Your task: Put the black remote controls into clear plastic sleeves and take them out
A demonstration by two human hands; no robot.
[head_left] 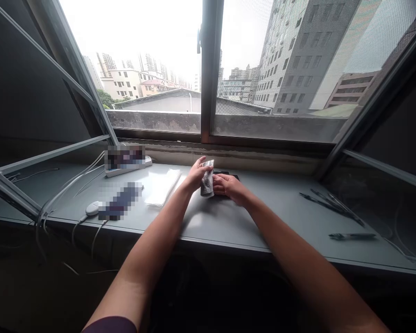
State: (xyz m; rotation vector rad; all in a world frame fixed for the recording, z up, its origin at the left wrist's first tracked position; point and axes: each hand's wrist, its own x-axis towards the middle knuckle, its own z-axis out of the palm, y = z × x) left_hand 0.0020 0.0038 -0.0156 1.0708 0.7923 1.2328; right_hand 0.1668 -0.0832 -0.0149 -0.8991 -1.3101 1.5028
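A small packet in clear, crinkled wrapping (207,181) is upright above the grey table, gripped by my left hand (196,175) with the thumb across its front. My right hand (228,186) is at the packet's right side, its fingers bent together near the packet's edge; whether they grip it is unclear. Behind and under my right hand lies a flat black object (233,175), mostly hidden. Left of my left hand rests a stack of thin white bags or sheets (163,187).
The grey table (263,231) runs below a window. Several dark pens or tools (333,203) and a green pen (351,236) lie at right. At left are a white power strip (130,167), a white round device (93,208), cables and a blurred-out item. Metal frames stand on both sides.
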